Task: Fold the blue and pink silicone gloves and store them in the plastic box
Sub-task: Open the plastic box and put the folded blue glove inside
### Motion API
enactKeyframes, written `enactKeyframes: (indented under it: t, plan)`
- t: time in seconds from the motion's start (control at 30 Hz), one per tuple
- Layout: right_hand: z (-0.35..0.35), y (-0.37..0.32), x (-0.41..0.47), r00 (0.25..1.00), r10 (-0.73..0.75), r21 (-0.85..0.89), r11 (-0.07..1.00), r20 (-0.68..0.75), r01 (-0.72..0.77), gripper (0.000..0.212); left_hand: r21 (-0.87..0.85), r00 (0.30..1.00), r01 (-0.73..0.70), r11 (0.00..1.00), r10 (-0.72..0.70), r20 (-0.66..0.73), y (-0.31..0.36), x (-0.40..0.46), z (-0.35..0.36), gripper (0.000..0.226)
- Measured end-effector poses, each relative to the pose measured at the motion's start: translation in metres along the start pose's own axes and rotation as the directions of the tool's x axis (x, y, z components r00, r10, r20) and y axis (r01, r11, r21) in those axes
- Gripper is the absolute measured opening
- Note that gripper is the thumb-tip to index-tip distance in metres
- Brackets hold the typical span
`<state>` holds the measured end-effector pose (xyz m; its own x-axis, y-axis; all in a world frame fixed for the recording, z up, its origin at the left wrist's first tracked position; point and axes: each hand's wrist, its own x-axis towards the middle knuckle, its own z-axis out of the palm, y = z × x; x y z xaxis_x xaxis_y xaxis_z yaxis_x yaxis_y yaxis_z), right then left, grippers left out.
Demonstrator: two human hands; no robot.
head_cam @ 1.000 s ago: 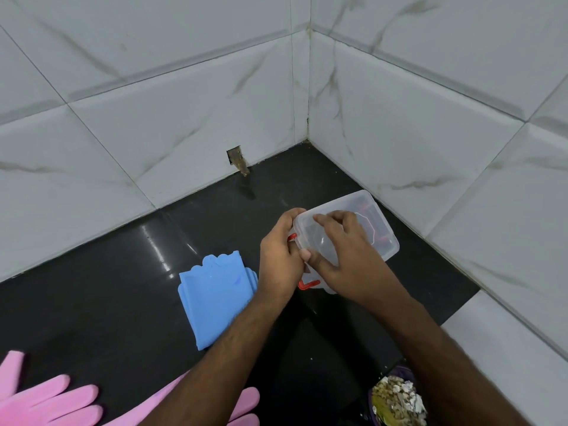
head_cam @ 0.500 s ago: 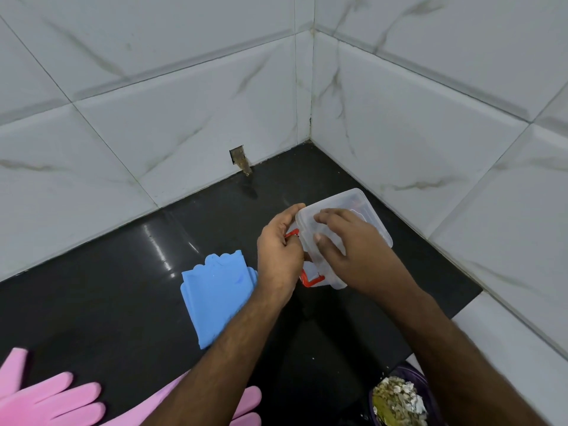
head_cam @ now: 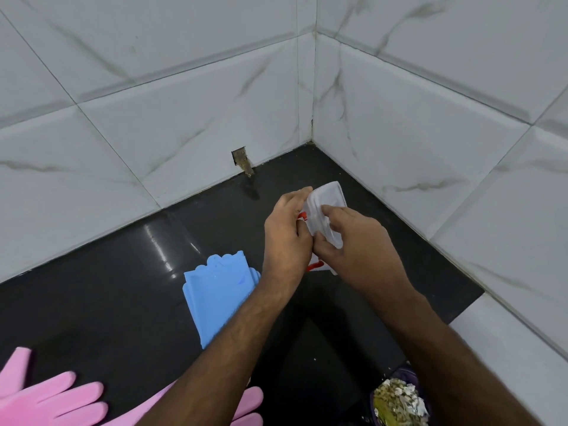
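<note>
A clear plastic box with red clasps is tilted up on the black counter near the wall corner. My left hand grips its left side by a red clasp. My right hand curls over the lid from the right, fingers on top and thumb below. The folded blue gloves lie flat on the counter just left of my left forearm. Pink gloves lie spread at the bottom left, one partly hidden under my left arm.
White marble-look tiled walls meet in a corner behind the box. A small broken hole shows at the wall base. A purple bowl of scraps sits at the bottom right. The black counter ends at a white ledge on the right.
The box has been tipped up between both hands, so its lid now faces more toward me and looks narrower. Both hands have closed in around it. The gloves have not moved.
</note>
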<state>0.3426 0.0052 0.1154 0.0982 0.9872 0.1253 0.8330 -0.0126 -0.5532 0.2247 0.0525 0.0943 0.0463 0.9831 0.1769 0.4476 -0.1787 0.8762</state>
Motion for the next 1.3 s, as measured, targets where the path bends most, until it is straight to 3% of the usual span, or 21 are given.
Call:
enactKeyframes:
  t: [0.23,0.4,0.53,0.63,0.73,0.83,0.97,1.07,1.17,1.3]
  plan:
    - [0.007,0.004,-0.001,1.000,0.011,0.047,0.999,-0.006,-0.011,0.061,-0.050,0.999,0.032,0.998,-0.033,-0.021,-0.002,-0.002,0.001,0.046]
    - [0.010,0.010,-0.003,0.999,-0.026,-0.073,0.997,-0.045,0.023,0.050,-0.111,0.997,0.071,0.991,-0.075,-0.026,-0.004,-0.007,-0.005,0.049]
    - [0.009,0.026,0.002,0.993,0.058,-0.065,0.996,-0.098,-0.065,0.041,-0.178,0.986,0.128,0.976,-0.144,-0.082,-0.015,-0.007,-0.011,0.054]
    - [0.016,0.037,0.004,0.979,0.130,0.081,0.990,-0.154,-0.119,0.027,-0.250,0.969,0.195,0.948,-0.226,-0.101,-0.027,-0.018,-0.007,0.053]
    - [0.024,0.050,0.005,0.945,0.246,0.260,0.947,-0.216,-0.187,0.025,-0.352,0.940,0.276,0.895,-0.327,-0.094,-0.049,-0.033,-0.002,0.059]
    - [0.036,0.062,0.001,0.893,0.420,0.518,0.806,-0.162,-0.285,0.023,-0.379,0.894,0.373,0.847,-0.437,-0.097,-0.069,-0.044,0.001,0.071]
    - [0.054,0.075,-0.007,0.798,0.600,0.844,0.398,0.057,-0.360,0.016,-0.292,0.894,0.418,0.860,-0.447,-0.039,-0.077,-0.056,0.008,0.066]
    - [0.062,0.082,-0.008,0.747,0.648,0.908,0.207,0.151,-0.364,0.016,-0.135,0.897,0.432,0.892,-0.441,-0.041,-0.073,-0.057,0.011,0.069]
    - [0.067,0.090,-0.009,0.722,0.642,0.900,0.113,0.257,-0.421,0.027,0.001,0.940,0.337,0.941,-0.337,-0.053,-0.063,-0.055,0.012,0.069]
    - [0.070,0.100,-0.011,0.642,0.667,0.862,0.000,0.378,-0.507,0.031,0.053,0.968,0.246,0.968,-0.242,-0.066,-0.057,-0.051,0.014,0.052]
